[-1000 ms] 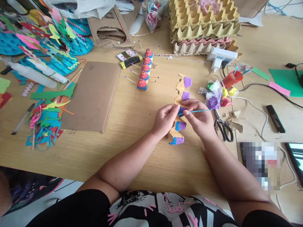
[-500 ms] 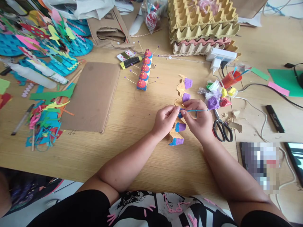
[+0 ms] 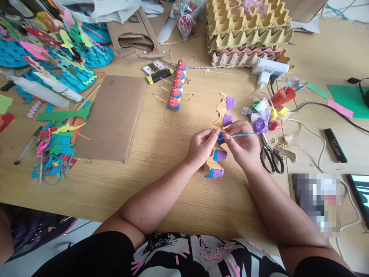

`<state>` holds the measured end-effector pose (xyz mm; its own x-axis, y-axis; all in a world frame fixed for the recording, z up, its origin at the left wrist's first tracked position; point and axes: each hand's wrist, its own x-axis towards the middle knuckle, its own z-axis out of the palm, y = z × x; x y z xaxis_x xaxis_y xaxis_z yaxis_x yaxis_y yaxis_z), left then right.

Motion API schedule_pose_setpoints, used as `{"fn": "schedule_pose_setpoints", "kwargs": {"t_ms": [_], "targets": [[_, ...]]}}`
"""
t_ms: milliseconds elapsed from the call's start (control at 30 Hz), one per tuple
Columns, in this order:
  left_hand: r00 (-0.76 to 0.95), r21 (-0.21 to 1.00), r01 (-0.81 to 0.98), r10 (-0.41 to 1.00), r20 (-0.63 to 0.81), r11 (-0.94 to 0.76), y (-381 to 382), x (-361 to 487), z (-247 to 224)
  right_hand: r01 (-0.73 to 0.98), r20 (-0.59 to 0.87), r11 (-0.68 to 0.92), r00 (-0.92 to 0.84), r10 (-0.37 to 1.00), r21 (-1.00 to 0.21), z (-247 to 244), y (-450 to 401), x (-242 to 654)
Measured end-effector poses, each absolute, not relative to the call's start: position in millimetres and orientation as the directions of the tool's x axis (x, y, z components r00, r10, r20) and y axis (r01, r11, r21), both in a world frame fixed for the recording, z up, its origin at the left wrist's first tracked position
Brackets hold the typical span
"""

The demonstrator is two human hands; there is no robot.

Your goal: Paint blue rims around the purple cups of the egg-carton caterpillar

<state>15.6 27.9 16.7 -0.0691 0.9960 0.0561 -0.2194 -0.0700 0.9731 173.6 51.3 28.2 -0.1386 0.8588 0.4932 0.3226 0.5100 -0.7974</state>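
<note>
Left hand: nearly closed, thumb and forefinger of the person's left hand [image 3: 201, 148] pinch the carton strip [image 3: 221, 107] at its middle.
Right hand: half curled, the right hand [image 3: 244, 146] grips a slender blue tool [image 3: 245, 134] between thumb and fingers, its tip at the blue-coated middle cup.
Carton strip: jagged, tan molded pulp, its cups coated in purple, some also in blue; it runs between the near and far edges of the wooden table [image 3: 161, 173].
Toward the far edge: a row of red-and-blue figures [image 3: 176, 90] bristles with thin, bead-tipped sticks.
Left of the hands: a flat brown cardboard sheet [image 3: 112, 117].
Right of the hands: black-handled scissors [image 3: 271, 157] lie near soft, plastic-wrapped purple clay [image 3: 260, 125].
</note>
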Motion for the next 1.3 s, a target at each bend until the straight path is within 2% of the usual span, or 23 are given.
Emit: {"fn": "schedule_pose_setpoints", "kwargs": {"t_ms": [367,533,667,967,1133,1300], "targets": [[-0.049,0.980,-0.183,0.996,0.068,-0.076,24.7,15.3,20.7,0.433,0.564,0.567,-0.151,0.812,-0.701,33.4,50.0,170.6],[-0.066,0.978,-0.192,0.996,0.067,-0.079,25.5,15.9,17.0,0.363,0.526,0.539,-0.143,0.838,-0.760,31.9,50.0,171.6],[-0.092,0.971,-0.238,0.996,0.011,-0.033,28.4,16.9,15.6,0.309,0.466,0.480,-0.125,0.876,-0.821,30.5,48.9,172.1],[-0.097,0.956,-0.293,0.995,-0.021,-0.008,29.2,17.7,14.4,0.404,0.556,0.566,-0.154,0.816,-0.718,29.3,49.5,170.0],[-0.111,0.946,-0.323,0.993,-0.042,0.004,30.8,18.0,14.1,0.345,0.542,0.572,-0.189,0.819,-0.744,32.5,46.9,171.1],[-0.101,0.953,-0.303,0.994,-0.050,0.017,29.1,17.9,18.2,0.365,0.548,0.583,-0.206,0.811,-0.726,34.0,47.5,169.9]]}}
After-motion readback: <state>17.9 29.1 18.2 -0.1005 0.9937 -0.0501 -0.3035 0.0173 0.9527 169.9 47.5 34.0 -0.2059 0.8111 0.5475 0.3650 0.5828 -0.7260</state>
